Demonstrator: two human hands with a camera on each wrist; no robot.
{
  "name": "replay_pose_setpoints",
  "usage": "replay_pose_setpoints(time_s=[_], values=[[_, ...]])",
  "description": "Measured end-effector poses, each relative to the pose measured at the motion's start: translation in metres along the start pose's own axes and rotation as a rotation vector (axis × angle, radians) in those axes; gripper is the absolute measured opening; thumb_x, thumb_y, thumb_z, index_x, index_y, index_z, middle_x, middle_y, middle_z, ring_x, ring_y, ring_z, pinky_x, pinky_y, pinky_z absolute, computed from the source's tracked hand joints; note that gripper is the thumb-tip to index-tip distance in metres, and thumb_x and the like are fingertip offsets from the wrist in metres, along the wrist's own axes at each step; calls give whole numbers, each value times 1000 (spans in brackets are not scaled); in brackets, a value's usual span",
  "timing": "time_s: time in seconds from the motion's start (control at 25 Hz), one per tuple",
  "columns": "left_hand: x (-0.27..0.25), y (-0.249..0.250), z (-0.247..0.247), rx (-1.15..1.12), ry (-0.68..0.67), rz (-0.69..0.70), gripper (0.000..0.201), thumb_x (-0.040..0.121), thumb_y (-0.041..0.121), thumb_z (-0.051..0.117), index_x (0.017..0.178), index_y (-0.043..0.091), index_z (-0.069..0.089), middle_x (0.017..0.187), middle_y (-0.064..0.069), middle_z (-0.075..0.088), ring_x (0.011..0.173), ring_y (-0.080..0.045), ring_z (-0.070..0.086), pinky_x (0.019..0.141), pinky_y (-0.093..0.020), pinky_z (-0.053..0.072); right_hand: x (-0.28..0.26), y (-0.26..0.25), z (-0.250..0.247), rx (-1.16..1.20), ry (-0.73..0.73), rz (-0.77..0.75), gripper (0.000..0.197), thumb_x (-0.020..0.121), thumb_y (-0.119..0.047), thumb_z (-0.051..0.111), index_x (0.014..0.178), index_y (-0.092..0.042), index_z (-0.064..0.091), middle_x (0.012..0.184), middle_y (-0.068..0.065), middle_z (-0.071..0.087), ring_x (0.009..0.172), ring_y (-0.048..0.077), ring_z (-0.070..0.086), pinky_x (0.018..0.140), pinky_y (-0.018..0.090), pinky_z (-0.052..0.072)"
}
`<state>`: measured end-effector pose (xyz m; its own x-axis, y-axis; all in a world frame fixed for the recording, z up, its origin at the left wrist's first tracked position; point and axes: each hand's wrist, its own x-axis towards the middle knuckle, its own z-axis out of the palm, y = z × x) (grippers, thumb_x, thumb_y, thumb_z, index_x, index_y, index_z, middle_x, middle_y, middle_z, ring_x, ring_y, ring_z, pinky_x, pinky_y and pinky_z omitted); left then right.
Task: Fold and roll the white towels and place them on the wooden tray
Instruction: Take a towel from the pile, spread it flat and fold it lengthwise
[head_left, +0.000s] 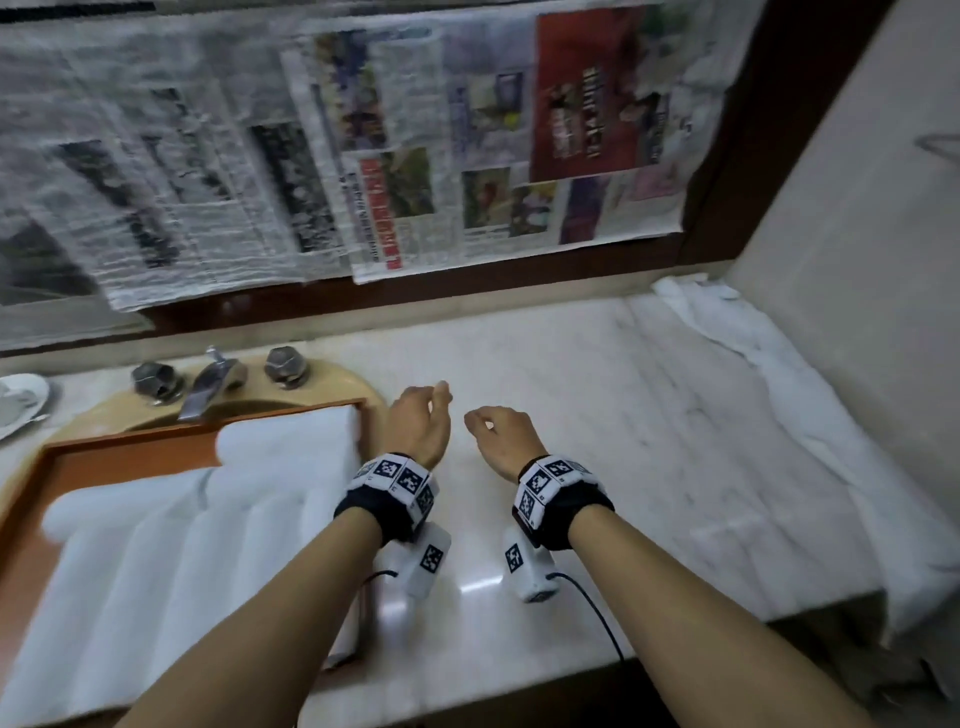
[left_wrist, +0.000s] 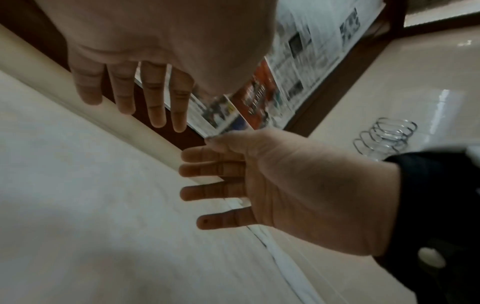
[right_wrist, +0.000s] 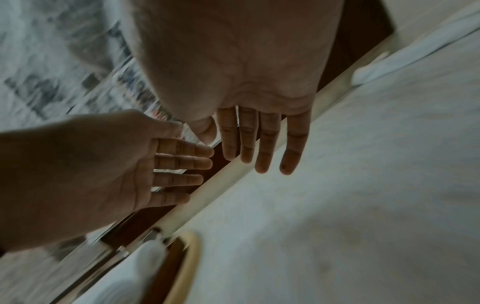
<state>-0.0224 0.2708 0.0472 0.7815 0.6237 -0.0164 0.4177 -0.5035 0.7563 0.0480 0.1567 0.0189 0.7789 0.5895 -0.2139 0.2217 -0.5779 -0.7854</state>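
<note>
Both hands' fingers (left_wrist: 155, 98) clear of towels (head_left: 208, 519).

Head view looks down; both wrist views share the counter (head_left: 597, 395).

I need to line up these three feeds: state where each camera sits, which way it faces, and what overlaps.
Head: worn high, looking down at the marble counter, wooden tray, rolled towels; both forearms show.
Left wrist: beneath the left hand, looking along the fingers; right hand shows.
Right wrist: beneath the right hand, mirrored.
Shared: both open hands, counter, newspaper.
</note>
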Motion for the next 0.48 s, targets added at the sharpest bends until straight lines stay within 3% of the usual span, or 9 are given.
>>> replay_pose_setpoints(time_s=[0.12,0.2,0.32,0.4,0.48], values=[[-8,73,98,-37,-119,51,44,104,34,36,103,8,72,118,-14,66,113,-31,58,93,-32,40,-24,77,-91,28,161,43,26,95,-28,52,112,-21,70,119,-1,67,100,18,64,92,35,50],[-21,126,170,-22,-233,128,42,103,32,40,103,7,73,118,-13,66,112,-30,59,93,-32,41,-49,144,-153,10,287,116,26,93,-20,54,116,-19,67,126,0,62,111,19,59,97,35,47],[-58,201,278,47,-457,307,27,98,24,52,107,7,72,118,-9,67,109,-27,60,91,-27,41,-108,251,-233,-161,466,329,35,91,-14,54,126,-17,58,145,5,42,134,25,37,107,37,36],[-82,238,336,117,-589,438,20,93,14,57,108,13,70,118,-5,65,109,-24,60,91,-26,41,-151,309,-267,-257,554,516,46,91,-14,54,136,-19,49,154,6,26,140,27,23,111,40,31],[-102,265,381,216,-701,520,30,89,4,56,112,19,67,123,-3,61,113,-23,57,94,-30,44,-187,357,-288,-271,589,601,50,91,-12,53,140,-19,44,155,7,24,140,28,25,112,39,30]])
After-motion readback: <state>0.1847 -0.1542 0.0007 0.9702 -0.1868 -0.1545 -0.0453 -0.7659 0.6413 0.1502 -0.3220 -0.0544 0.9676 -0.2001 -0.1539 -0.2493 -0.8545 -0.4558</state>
